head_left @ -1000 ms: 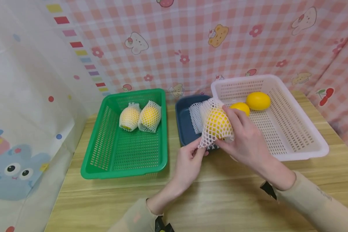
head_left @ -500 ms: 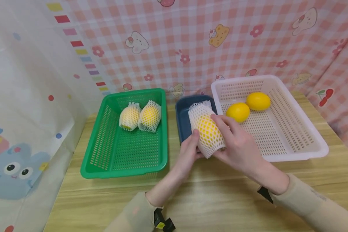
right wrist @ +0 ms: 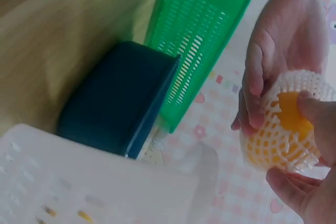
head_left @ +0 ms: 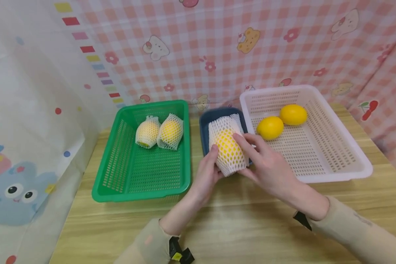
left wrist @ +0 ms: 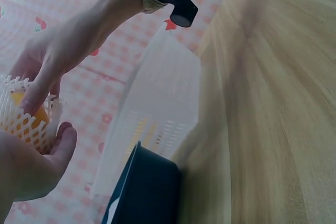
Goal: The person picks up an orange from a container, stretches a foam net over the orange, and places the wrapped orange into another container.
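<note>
Between both hands is a yellow lemon inside a white foam net sleeve, held above the front of a dark blue tray. My left hand holds it from the left, thumb on the net. From the right, my right hand grips the same lemon, its fingers over the net's upper side. In the right wrist view the sleeved lemon shows bare yellow at the net's open end, with a right-hand thumb touching there. More white netting lies in the tray behind the lemon, partly hidden.
At left stands a green basket with two net-wrapped lemons. A white basket at right holds two bare lemons. Both baskets flank the tray on a wooden table, before a pink checked curtain.
The sleeved lemon has moved left and been turned more upright between the hands. The net now covers more of it, and the left hand has shifted from the net's lower edge to its side.
</note>
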`<state>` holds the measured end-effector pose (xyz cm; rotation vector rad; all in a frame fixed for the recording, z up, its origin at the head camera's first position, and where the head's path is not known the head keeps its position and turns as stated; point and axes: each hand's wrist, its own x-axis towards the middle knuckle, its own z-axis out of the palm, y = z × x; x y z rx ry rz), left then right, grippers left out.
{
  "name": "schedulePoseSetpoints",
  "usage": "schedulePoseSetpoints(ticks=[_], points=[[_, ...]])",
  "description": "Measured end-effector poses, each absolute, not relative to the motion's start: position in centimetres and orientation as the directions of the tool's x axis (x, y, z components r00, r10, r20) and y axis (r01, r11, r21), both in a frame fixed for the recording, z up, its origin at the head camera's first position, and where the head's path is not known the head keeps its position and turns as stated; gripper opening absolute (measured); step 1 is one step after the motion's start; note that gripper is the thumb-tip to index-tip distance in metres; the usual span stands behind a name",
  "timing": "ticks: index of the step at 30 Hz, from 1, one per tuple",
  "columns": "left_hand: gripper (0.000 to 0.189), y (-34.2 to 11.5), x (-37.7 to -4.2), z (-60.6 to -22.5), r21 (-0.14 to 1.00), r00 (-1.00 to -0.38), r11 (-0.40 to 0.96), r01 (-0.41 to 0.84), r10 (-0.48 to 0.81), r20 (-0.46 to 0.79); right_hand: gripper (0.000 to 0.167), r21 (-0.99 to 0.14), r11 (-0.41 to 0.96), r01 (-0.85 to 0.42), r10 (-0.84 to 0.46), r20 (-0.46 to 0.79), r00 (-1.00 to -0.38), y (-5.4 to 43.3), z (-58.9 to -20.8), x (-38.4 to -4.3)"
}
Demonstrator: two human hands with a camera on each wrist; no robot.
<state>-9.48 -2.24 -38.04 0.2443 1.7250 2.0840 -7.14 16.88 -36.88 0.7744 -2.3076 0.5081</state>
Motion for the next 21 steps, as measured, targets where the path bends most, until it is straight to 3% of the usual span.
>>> schedulePoseSetpoints(ticks=[3, 9, 15, 21], points=[[0.069, -2.4, -9.4, -38.0, 0.968, -0.893, -0.144, -0.206, 0.432, -0.126, 0.093, -0.130, 0.756, -0.641, -0.380, 0.710, -0.593, 16.5, -37.1, -7.1], [0.094, -3.3, -9.5, -37.8, 0.970, -0.903, -0.166, -0.181, 0.418, -0.097, 0.089, -0.137, 0.739, -0.660, -0.368, 0.738, -0.566, 15.7, -37.1, -7.1], [0.064, -5.1, -9.7, -36.9, 0.985, -0.935, -0.112, -0.129, 0.345, -0.083, 0.087, -0.383, 0.606, -0.697, -0.379, 0.632, -0.676, 15.3, -36.4, -6.8], [0.060, -6.9, -10.3, -35.9, 0.995, -0.954, -0.041, -0.096, 0.288, -0.080, 0.073, -0.620, 0.453, -0.641, -0.373, 0.521, -0.768, 14.6, -35.3, -7.2]])
